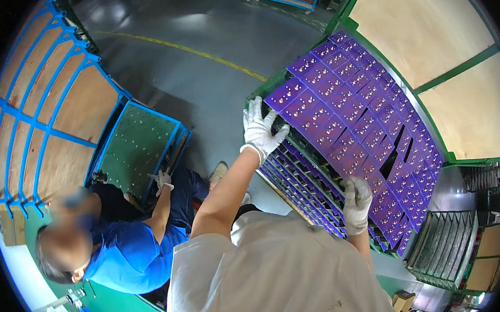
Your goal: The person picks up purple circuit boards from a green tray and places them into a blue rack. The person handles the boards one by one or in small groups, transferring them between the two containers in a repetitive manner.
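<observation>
My left hand (261, 129), in a white glove, lies at the near left corner of a tiered green rack (264, 89). Its fingers are stretched out, the thumb apart, close to the edge of the top layer of purple panels (324, 108). These flat panels carry rows of small shiny round pieces, and a few dark gaps show between them. My right hand (356, 204), also gloved, is over the near edge of that layer with its fingers curled in. Whatever those fingers may hold is hidden. More purple layers (297, 179) are stacked below.
At left a co-worker in a blue shirt (133, 257) sits by a green-topped blue stand (137, 143); one gloved hand is near its edge. Tall blue-framed boards (46, 105) stand behind. A green-framed wooden board (425, 25) rises behind the rack. Another slatted rack (444, 247) stands at lower right.
</observation>
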A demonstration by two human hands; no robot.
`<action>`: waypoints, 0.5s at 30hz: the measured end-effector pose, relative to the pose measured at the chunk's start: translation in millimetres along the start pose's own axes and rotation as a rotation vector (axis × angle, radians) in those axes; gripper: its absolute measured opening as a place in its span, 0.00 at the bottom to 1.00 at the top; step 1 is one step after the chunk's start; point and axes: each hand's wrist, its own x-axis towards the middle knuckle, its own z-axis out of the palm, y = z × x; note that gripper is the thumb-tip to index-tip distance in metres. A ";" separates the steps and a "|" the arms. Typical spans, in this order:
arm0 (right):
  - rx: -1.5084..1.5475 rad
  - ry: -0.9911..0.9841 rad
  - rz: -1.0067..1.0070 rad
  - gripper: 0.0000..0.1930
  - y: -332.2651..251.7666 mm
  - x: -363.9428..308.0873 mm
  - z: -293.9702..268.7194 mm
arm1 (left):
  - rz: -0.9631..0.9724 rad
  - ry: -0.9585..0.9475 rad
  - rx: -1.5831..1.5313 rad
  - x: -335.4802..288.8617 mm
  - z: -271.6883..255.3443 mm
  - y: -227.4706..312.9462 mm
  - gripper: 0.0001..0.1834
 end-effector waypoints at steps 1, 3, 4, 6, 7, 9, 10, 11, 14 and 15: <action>-0.051 0.058 -0.049 0.06 -2.1 15.5 6.4 | 0.035 -0.063 0.051 7.3 -0.2 0.0 0.35; -0.073 0.099 -0.073 0.09 -7.7 39.1 23.3 | 0.059 -0.056 -0.011 19.3 6.8 2.5 0.38; -0.084 0.123 -0.084 0.11 -9.8 49.5 30.6 | 0.051 -0.023 -0.015 23.1 9.2 2.9 0.39; -0.215 0.058 -0.166 0.14 -8.9 70.2 43.2 | 0.032 0.046 -0.015 28.1 13.4 3.0 0.40; -0.300 0.023 -0.194 0.16 -11.3 79.8 50.4 | 0.045 0.036 -0.028 31.1 15.9 1.5 0.41; -0.366 -0.062 -0.199 0.22 -17.5 99.5 67.3 | 0.069 0.017 -0.050 35.3 22.0 -2.2 0.42; -0.453 -0.148 -0.170 0.27 -18.2 106.4 75.0 | 0.130 0.083 -0.098 37.0 14.9 1.6 0.41; -0.510 -0.195 -0.168 0.31 -12.8 110.6 85.3 | 0.158 0.083 -0.136 38.3 16.1 0.0 0.41; -0.684 -0.349 -0.149 0.35 1.2 115.7 111.1 | 0.247 0.107 -0.196 44.5 22.7 -12.1 0.40; -0.695 -0.341 -0.140 0.35 2.9 116.3 113.6 | 0.279 0.090 -0.177 48.1 18.8 -13.1 0.40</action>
